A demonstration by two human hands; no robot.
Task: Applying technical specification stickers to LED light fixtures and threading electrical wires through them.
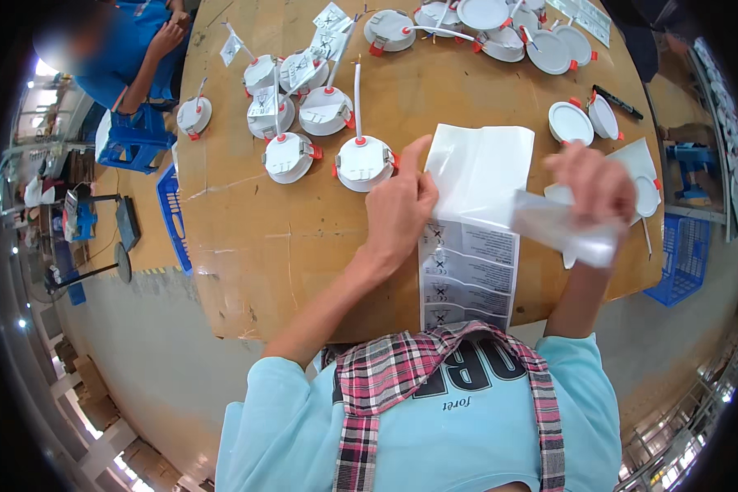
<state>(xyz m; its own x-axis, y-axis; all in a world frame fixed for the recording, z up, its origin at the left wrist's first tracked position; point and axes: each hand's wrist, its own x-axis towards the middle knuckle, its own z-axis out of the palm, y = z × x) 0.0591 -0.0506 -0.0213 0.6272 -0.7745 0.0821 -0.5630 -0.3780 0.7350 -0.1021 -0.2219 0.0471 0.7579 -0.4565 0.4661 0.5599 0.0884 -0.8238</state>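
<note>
My left hand (398,205) lies flat on the brown table (279,238), its fingers pressing the left edge of a stack of clear plastic bags (480,168). A strip of printed label stickers (467,275) lies under and below that stack. My right hand (594,184) is blurred and grips one clear plastic bag (562,230), lifted off the stack to the right. A white round lamp (366,161) with red clips and a white cable sits just left of my left hand.
Several more white round lamps (287,156) with paper tags lie at the left and far side of the table. A black marker (619,102) lies at the right. Another person in blue (135,53) sits at the far left. Blue crates (681,258) stand on the floor.
</note>
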